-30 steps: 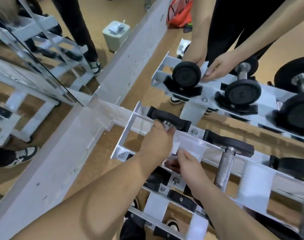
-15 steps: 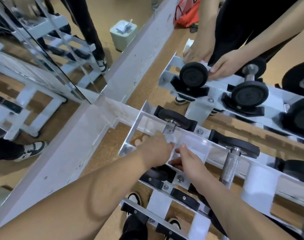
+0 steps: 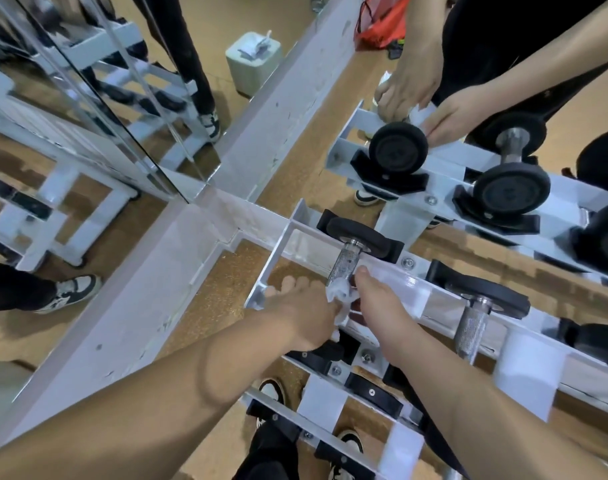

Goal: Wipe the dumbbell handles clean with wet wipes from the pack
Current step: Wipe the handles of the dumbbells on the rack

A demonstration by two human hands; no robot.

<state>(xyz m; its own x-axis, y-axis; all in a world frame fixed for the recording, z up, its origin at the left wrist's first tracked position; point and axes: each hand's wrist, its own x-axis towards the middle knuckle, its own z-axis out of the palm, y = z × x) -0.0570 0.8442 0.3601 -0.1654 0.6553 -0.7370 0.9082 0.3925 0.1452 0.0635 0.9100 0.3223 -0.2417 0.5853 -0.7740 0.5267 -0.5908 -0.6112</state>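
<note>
The leftmost dumbbell lies in the white rack [image 3: 411, 284], black head [image 3: 359, 235] at the far end. Its knurled steel handle [image 3: 346, 261] is bare in its upper half. My left hand [image 3: 306, 313] is closed around the lower part of the handle with a crumpled white wet wipe [image 3: 339, 292] under its fingers. My right hand [image 3: 382, 308] sits right beside it, thumb up against the handle and the wipe. Its fingers are hidden below. A pale green box [image 3: 254, 60] with a white sheet sticking out stands on the floor at the back.
A second dumbbell handle [image 3: 472, 323] lies in the slot to the right. A mirror ahead repeats the rack, the dumbbells and a pair of hands [image 3: 411, 86]. More mirror panels and a white ledge [image 3: 178, 271] run along the left. A red bag [image 3: 382, 26] lies at the back.
My left hand has slid with the wipe from the top of the handle, near the black head, down to its lower end, baring the knurled steel. My right hand stayed alongside.
</note>
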